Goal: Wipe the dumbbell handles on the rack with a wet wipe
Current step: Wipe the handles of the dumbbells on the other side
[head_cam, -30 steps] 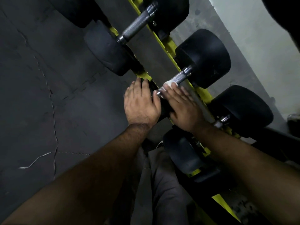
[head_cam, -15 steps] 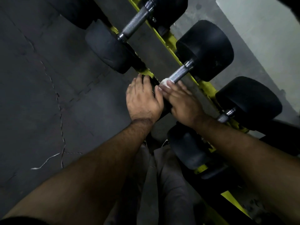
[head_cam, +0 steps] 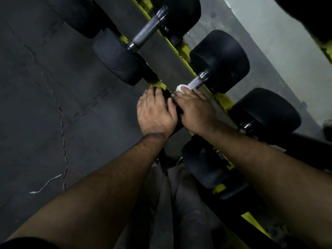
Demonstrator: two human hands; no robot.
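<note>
Black dumbbells lie across a yellow rack (head_cam: 181, 45). My right hand (head_cam: 195, 110) wraps a white wet wipe (head_cam: 180, 88) round the knurled metal handle (head_cam: 195, 82) of the middle dumbbell, near its front end. The far head (head_cam: 222, 60) of that dumbbell is in plain view. Most of its near head is hidden under my left hand (head_cam: 155, 112), which rests flat on it with the fingers straight. Further along the rack another dumbbell shows a bare handle (head_cam: 146, 32). A third dumbbell (head_cam: 265, 114) lies to the right, its handle mostly behind my right forearm.
Dark rubber floor mats (head_cam: 53, 87) with seams fill the left side. A pale wall base (head_cam: 280, 56) runs behind the rack. My grey trouser legs (head_cam: 179, 203) stand close to the rack's front rail. A dark object (head_cam: 309, 15) hangs at the top right.
My right hand and the wipe have stayed near the front end of the handle, with barely any shift. My left hand has kept its place on the near head.
</note>
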